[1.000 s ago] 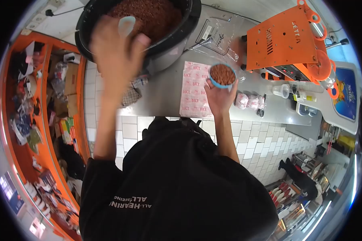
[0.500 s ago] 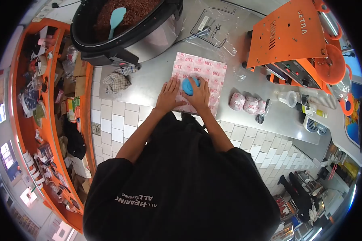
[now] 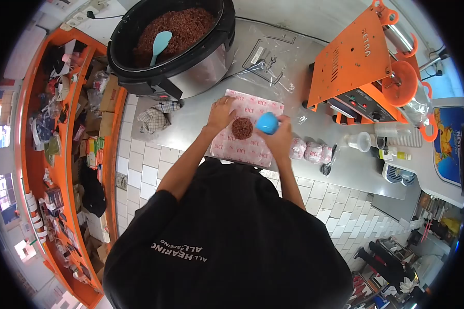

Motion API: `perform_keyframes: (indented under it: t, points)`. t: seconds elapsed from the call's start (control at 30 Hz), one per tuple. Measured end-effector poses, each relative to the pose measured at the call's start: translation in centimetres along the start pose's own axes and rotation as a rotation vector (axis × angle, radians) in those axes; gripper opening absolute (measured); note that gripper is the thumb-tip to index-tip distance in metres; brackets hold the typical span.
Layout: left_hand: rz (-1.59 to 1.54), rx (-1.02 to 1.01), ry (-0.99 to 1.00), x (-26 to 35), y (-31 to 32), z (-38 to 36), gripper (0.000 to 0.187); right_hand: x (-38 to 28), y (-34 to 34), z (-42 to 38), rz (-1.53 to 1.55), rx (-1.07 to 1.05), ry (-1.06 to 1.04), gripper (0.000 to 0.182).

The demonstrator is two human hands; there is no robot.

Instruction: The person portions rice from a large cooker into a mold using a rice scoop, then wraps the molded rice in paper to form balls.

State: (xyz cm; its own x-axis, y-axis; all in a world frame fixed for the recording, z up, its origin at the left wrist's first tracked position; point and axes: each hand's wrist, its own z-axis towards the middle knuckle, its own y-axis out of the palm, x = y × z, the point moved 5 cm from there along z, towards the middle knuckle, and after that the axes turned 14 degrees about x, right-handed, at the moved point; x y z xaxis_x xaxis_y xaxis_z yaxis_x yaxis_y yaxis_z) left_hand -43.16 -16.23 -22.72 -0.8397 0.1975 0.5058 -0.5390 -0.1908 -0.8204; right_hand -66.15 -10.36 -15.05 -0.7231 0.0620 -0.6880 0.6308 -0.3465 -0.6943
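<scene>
Plainly, a round, grainy mound of reddish-brown rice point(image 3: 242, 128) lay unmoulded on the printed wrapping paper point(image 3: 247, 147); the shaping step seemed done, and wrapping would next call for folding the thin sheet over it. Just right of the mound, the right hand point(image 3: 277, 135) had its fingers closed around a smooth blue cup point(image 3: 267, 123). The left hand point(image 3: 221, 113), fingers spread, pressed the paper beside the mound.

Printed wrapper sheet point(image 3: 248, 147) partly hidden beneath hands, red rice mound point(image 3: 242, 128).
</scene>
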Motion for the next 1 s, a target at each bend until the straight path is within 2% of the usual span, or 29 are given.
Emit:
perform_keyframes:
  t: [0.03, 0.17, 0.23, 0.27, 0.3, 0.33, 0.37, 0.4, 0.43, 0.47, 0.53, 0.57, 0.63, 0.67, 0.73, 0.77, 0.83, 0.87, 0.93, 0.97, 1.0]
  points:
    - [-0.049, -0.016, -0.001, 0.2, 0.6, 1.2, 0.056, 1.8, -1.5, 0.7, 0.082, 0.045, 0.162, 0.089]
    - [0.046, -0.091, 0.015, 1.0, 1.9, 4.7, 0.052, 6.4, -4.8, 4.6, 0.011, 0.146, 0.159, 0.096]
    - [0.005, -0.400, -0.090, 0.2, 3.3, 5.2, 0.052, 9.9, -3.9, 5.1, 0.044, 0.105, 0.026, 0.092]
    - [0.005, -0.405, -0.078, 0.1, 3.5, 5.3, 0.052, 10.6, -3.9, 5.1, 0.048, 0.077, -0.061, 0.087]
    - [0.033, -0.376, 0.071, 0.5, 3.5, 5.5, 0.049, 10.2, -4.1, 4.8, 0.046, 0.086, -0.056, 0.087]
    - [0.061, -0.344, 0.215, 1.0, 3.3, 5.7, 0.046, 8.7, -4.7, 4.5, -0.150, 0.187, -0.108, 0.084]
    - [0.060, -0.346, 0.216, 0.9, 3.3, 5.9, 0.046, 7.2, -4.9, 4.2, -0.346, 0.283, -0.160, 0.081]
    - [-0.102, -0.400, 0.217, 1.2, 3.0, 5.9, 0.041, 5.7, -4.4, 4.5, -0.346, 0.280, -0.157, 0.081]
    - [-0.265, -0.456, 0.216, 1.6, 2.6, 5.7, 0.037, 3.4, -2.9, 5.1, -0.242, 0.189, -0.341, 0.079]
    - [-0.265, -0.467, 0.214, 1.9, 1.8, 5.6, 0.037, 1.1, -1.4, 5.3, -0.133, 0.098, -0.518, 0.076]
    - [-0.132, -0.532, 0.181, 2.3, 0.5, 5.0, 0.034, -2.3, 1.9, 5.4, -0.072, -0.084, -0.633, 0.062]
    - [-0.132, -0.544, 0.181, 1.7, 0.7, 4.5, 0.034, -1.9, 3.7, 6.2, -0.071, -0.087, -0.621, 0.062]
    - [0.114, -0.453, 0.330, 0.0, 0.6, 4.7, 0.036, 0.6, 9.2, 6.9, -0.504, -0.540, -0.567, 0.048]
    - [0.115, -0.451, 0.330, -0.8, 0.3, 4.7, 0.036, 0.9, 9.6, 7.1, -0.504, -0.537, -0.568, 0.048]
    - [0.209, -0.506, 0.277, -2.2, -0.3, 4.7, 0.033, 2.7, 9.9, 7.6, -0.755, -0.713, -0.469, 0.043]
    - [0.205, -0.508, 0.272, -2.4, -0.3, 4.5, 0.033, 3.1, 9.8, 7.3, -0.757, -0.719, -0.470, 0.043]
    - [0.232, -0.418, 0.406, -1.2, -0.7, 4.4, 0.031, 2.0, 9.0, 7.0, -0.587, -0.448, -0.724, 0.037]
    - [0.226, -0.419, 0.405, -0.5, -0.6, 4.1, 0.031, 2.0, 9.3, 6.6, -0.592, -0.452, -0.723, 0.037]
    - [-0.061, -0.383, 0.372, 2.0, -0.2, 4.6, 0.036, 0.8, 9.7, 6.5, -0.285, -0.497, -0.612, 0.029]
    - [-0.068, -0.382, 0.392, 2.4, 0.0, 5.1, 0.036, 0.5, 9.5, 6.7, -0.297, -0.482, -0.603, 0.029]
    - [0.010, -0.412, 0.402, 1.8, 0.8, 5.0, 0.035, 0.4, 9.4, 6.5, -0.458, -0.485, -0.637, 0.029]
